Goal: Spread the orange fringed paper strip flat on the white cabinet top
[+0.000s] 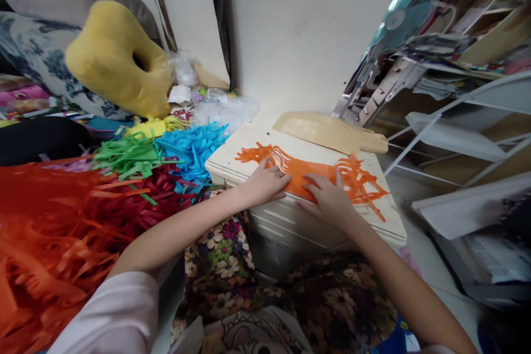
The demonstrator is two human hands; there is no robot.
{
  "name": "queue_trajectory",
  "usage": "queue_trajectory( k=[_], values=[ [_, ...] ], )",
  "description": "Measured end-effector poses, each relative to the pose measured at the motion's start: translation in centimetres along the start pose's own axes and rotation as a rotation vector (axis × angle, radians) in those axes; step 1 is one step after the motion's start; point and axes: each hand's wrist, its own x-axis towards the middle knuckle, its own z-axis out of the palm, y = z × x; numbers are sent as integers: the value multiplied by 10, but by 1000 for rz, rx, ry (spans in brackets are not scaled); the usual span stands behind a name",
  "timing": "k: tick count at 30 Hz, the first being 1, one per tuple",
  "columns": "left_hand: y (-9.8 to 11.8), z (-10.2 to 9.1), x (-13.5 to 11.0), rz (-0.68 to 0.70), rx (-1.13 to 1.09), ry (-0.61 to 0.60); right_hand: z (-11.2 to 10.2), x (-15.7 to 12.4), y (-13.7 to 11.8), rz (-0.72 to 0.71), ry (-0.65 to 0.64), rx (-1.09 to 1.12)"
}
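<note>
An orange paper sheet [309,170], its two ends cut into thin strips, lies across the white cabinet top [232,157]. Some strips at its right end cross one another and hang toward the near edge. My left hand [267,182] rests on the left part of the sheet, fingers stretched out and a little bent. On the right part of the plain middle, my right hand [326,199] lies with its fingers apart. Both hands touch the paper near the front edge of the cabinet.
Behind the sheet lies a tan paper piece [319,130]. Heaps of blue strips [194,146], green strips [128,155] and red-orange strips [45,232] fill the left side, near a yellow cushion [120,58]. A white rack [456,127] and a fan [396,19] stand at right.
</note>
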Motion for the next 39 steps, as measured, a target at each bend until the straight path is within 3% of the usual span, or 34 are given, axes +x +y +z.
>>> queue_trajectory(
  k=[6,12,19,21,24,25,27,29,31,34,39],
  values=[
    [-4,-1,-3,-83,-14,9,-4,-6,-7,20,-92,-61],
    [-22,-7,-12,-249,-43,-66,-9,-10,-4,109,-167,-79],
    [-49,-20,-22,-439,-89,-115,-11,-11,-2,97,-178,-84],
    [-52,-26,-23,-576,-35,-53,-11,-11,-3,94,-173,-98],
    [-44,-34,-20,-730,112,186,-12,-9,-7,79,-160,-109],
    [-37,-36,-18,-680,125,251,-13,-8,-9,70,-159,-101],
    [-20,-36,-12,-408,69,272,-16,-5,-13,50,-162,-75],
    [-2,-32,-7,-93,-7,180,-19,-3,-17,29,-171,-49],
    [13,-26,-2,70,-27,79,-22,-1,-19,7,-182,-23],
    [23,-19,5,97,-29,-9,-25,1,-17,-7,-205,42],
    [13,-16,17,43,-162,-126,-26,6,-3,52,-249,230]
  ],
)
